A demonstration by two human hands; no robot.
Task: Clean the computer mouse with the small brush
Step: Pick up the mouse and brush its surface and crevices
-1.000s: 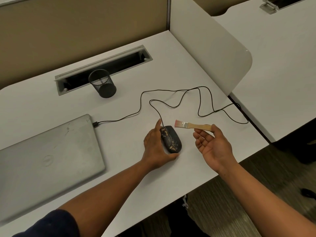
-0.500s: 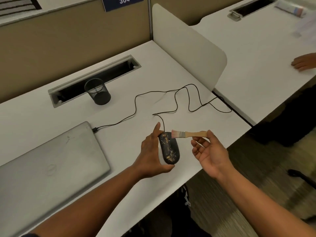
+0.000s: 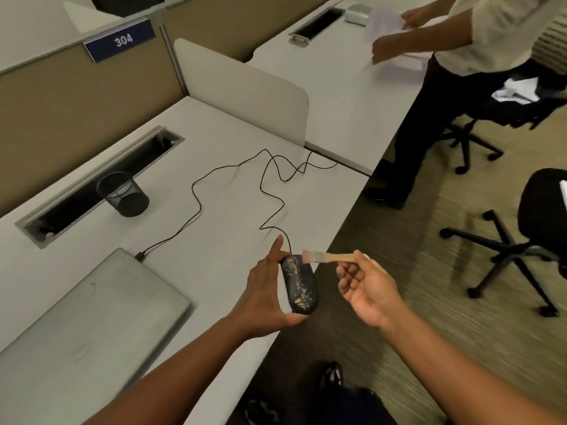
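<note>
The brushing step looks to be just starting: the bristles meet the front end of the computer mouse (image 3: 299, 283), which is held at the near edge of the desk (image 3: 214, 194), partly out past it, and is still flecked with tan debris along its back. The next move probably calls for short strokes along the body while the grip keeps it from turning, with some slack left in the cable (image 3: 267, 191) trailing back across the desk. The left hand (image 3: 264, 299) grasps the mouse from its left side, thumb under the near end and a finger raised past the front. The right hand (image 3: 365, 289) pinches the wooden handle of the small brush (image 3: 325, 257), its other fingers loosely curled.
</note>
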